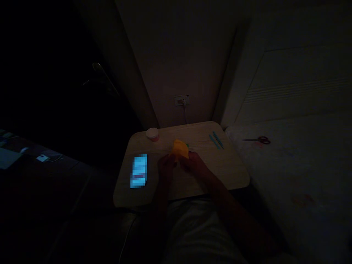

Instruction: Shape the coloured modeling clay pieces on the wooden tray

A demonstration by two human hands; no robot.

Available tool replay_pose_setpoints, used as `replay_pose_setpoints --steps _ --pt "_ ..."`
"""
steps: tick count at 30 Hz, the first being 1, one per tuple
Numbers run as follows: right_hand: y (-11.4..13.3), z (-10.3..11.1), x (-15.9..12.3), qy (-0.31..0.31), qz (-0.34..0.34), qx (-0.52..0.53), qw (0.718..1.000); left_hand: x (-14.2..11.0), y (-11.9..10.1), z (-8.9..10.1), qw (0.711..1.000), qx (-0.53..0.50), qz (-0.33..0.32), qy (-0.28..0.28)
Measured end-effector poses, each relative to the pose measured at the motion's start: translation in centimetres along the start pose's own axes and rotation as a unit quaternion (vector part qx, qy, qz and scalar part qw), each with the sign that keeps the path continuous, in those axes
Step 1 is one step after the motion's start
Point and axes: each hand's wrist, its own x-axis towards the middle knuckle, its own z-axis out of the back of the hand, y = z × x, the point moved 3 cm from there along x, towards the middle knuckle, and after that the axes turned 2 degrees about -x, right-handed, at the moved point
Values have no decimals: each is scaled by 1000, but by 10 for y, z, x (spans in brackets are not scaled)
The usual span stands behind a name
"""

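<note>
The room is very dark. Both my hands hold a small orange-yellow folded piece (180,149), perhaps paper, above a small wooden lap table (220,172). My left hand (166,168) grips its lower left side with curled fingers. My right hand (194,164) pinches its right side. A bit of green shows at the piece's upper right edge.
A lit phone (139,171) lies on the table's left. A small round pink-and-white container (152,134) sits at the back left, two teal sticks (216,140) at the back right. Red-handled scissors (258,139) lie on the bed to the right. A wall socket (182,100) is behind.
</note>
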Motion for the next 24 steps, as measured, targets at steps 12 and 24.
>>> replay_pose_setpoints --steps 12,24 --pt "8 6 -6 24 54 -74 995 8 -5 0 998 2 48 28" --pt "5 10 -2 5 58 -126 990 8 0 2 998 49 29 10"
